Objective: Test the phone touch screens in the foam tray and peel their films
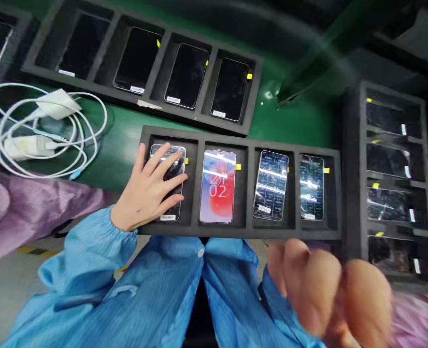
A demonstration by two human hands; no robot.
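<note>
Left hand point(149, 188) is spread, palm down, with the fingers fanned across the screen of the first smartphone point(176, 151). It is not pinching the phone. The phone lies face up in the leftmost compartment of a black foam tray point(243, 231). The blue smock sleeve point(87, 256) is gathered at the wrist, just behind the hand.

Right hand point(326, 290) is near the camera at lower right, below the tray's front edge and apart from it. Motion blur prevents determining whether it is spread or closed.

The same tray holds three more phones, one per compartment. The second phone point(217, 186) displays a red wallpaper with the digits "02". The third phone point(271, 186) and fourth phone point(311, 188) display icon grids. A yellow tag point(238, 166) sits beside the second phone.

Beyond the tray, a second foam tray point(217, 126) holds phones with dark screens. A third foam tray point(355, 193) lies to the right. On the green worktop point(301, 121) at left, white cables point(4, 116) loop around a white charger point(58, 104). Purple fabric point(29, 208) lies along the left side.
</note>
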